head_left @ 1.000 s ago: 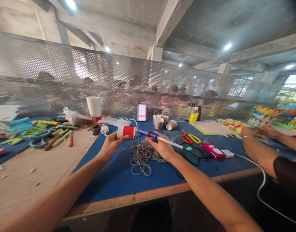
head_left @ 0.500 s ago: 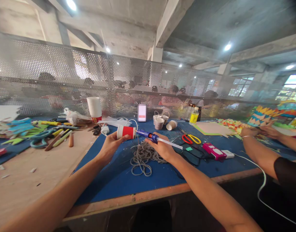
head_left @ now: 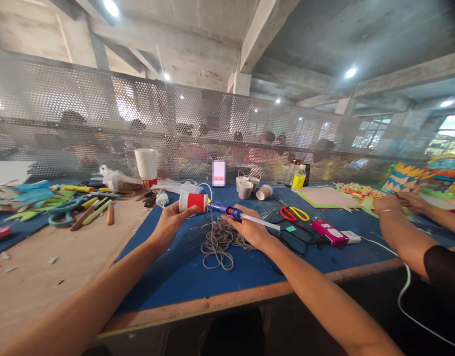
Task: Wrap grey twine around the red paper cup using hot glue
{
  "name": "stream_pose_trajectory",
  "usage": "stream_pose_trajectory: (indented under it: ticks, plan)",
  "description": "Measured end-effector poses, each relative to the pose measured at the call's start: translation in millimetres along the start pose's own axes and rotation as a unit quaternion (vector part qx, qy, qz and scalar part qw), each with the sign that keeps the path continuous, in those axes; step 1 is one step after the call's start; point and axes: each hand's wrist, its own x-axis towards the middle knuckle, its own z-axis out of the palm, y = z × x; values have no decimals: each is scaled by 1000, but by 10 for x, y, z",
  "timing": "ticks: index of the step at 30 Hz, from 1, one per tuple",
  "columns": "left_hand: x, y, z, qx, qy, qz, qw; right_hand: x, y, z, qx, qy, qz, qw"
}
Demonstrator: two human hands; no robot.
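Note:
My left hand (head_left: 170, 220) is closed around a red and white paper cup (head_left: 196, 201), held on its side above the table. In my right hand (head_left: 250, 228) is a blue glue gun (head_left: 224, 210), with a clear glue stick (head_left: 260, 222) jutting from its back end. The gun's nozzle points left and is at the base end of the cup; whether it touches cannot be made out. Below the gun lies a loose heap of grey cord (head_left: 222, 242) on the blue tabletop (head_left: 168, 282).
Behind stand a phone (head_left: 219, 174), small cord-wrapped cups (head_left: 245, 188) and a stack of paper cups (head_left: 146, 167). Scissors (head_left: 294, 213), a magenta power box (head_left: 329, 232) and a yellow bottle (head_left: 298, 178) are rightward. Blue-handled scissors (head_left: 62, 217) lie left. Another person's arms (head_left: 401, 232) work at right.
Both hands, the cup and the glue gun stay almost in place. The view has shifted very slightly, and the other person's arms at the right have moved a little.

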Motion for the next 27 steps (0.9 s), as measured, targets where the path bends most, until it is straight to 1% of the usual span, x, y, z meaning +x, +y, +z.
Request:
stream_pose_trajectory:
  ticks: [11, 15, 18, 20, 22, 24, 27]
  plan:
    - [28, -41, -38, -6, 2, -10, 1000, 7, -18, 0, -10, -14, 4, 1000]
    - [56, -80, -57, -17, 4, -6, 1000, 7, -17, -8, 14, -4, 4, 1000]
    - [61, -80, -57, -29, 7, -15, 999, 13, -9, -24, 71, 7, 14, 997]
    - [53, -63, -46, -45, 7, -26, 999, 22, -1, -32, 132, 7, 39, 990]
    - [46, -46, -32, -67, 3, -35, 997, 36, 2, -37, 202, -12, 82, 976]
    - [46, -42, -25, -82, 3, -39, 996, 57, -1, -42, 270, -37, 121, 955]
    - [61, -61, -30, -88, 15, -46, 995, 97, 2, -58, 338, -40, 143, 929]
